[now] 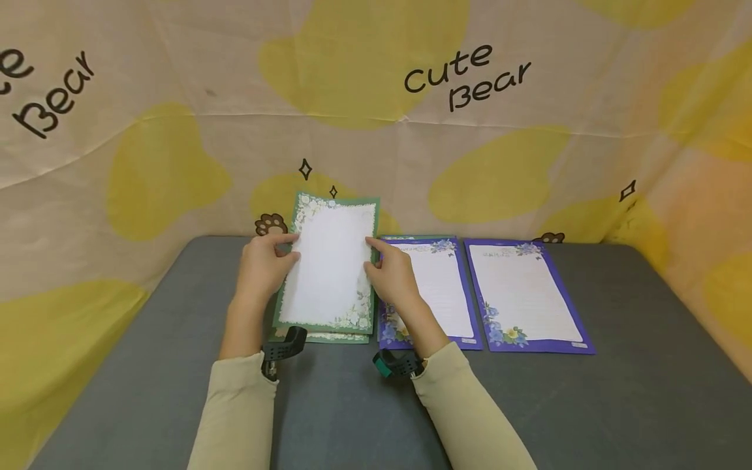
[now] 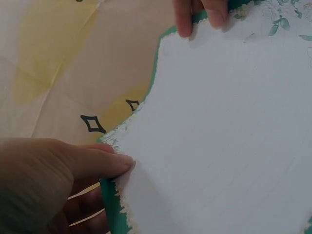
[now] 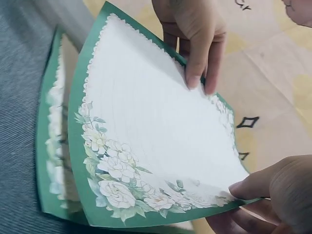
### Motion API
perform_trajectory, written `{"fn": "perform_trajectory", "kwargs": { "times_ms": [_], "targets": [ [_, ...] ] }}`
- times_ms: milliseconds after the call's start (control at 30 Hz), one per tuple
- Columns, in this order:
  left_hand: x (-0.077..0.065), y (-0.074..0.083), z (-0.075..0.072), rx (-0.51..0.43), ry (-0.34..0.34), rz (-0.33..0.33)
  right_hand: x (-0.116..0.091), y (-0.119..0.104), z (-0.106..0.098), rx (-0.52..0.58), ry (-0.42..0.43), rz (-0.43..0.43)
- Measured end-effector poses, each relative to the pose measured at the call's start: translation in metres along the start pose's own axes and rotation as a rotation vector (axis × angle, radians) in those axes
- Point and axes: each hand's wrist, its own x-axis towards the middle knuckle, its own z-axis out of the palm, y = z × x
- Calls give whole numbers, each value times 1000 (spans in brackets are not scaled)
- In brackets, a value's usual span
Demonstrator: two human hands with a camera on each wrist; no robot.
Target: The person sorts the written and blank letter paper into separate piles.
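A sheet of green-bordered floral stationery paper point(image 1: 331, 261) is held up off the table, tilted and slightly bowed. My left hand point(image 1: 261, 264) pinches its left edge between thumb and fingers. On the opposite edge, my right hand point(image 1: 392, 269) pinches it the same way. In the left wrist view the thumb of the left hand point(image 2: 53, 170) lies on the paper's white face. The right wrist view shows white flowers printed along the border of the paper point(image 3: 146, 97). Beneath it lies another green-bordered sheet point(image 3: 53, 122), mostly hidden.
Right of the held paper lies a purple-bordered sheet point(image 1: 437, 287), partly behind my right forearm, with a green edge showing behind its top. Farther right is another purple-bordered sheet point(image 1: 523, 294). All rest on a dark grey table point(image 1: 646, 391), backed by a patterned cloth point(image 1: 352, 98).
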Motion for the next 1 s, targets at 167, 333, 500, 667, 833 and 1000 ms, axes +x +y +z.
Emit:
{"fn": "perform_trajectory", "kwargs": {
  "times_ms": [167, 333, 500, 667, 833, 1000],
  "targets": [
    [7, -10, 12, 5, -37, -29, 3, 8, 9, -33, 0, 6],
    [11, -18, 20, 18, -48, -46, 5, 16, 13, -106, -15, 3],
    [13, -25, 27, 36, -65, -74, 6, 19, 14, -139, -67, 4],
    [15, -31, 34, 49, -82, -89, 6, 18, 13, -120, -77, 36],
    [12, -33, 38, 88, -110, -91, 3, 19, 14, -114, -75, 71],
    [6, -38, 40, 145, -137, -103, -3, 16, 16, -133, -106, 82]
  ]
}}
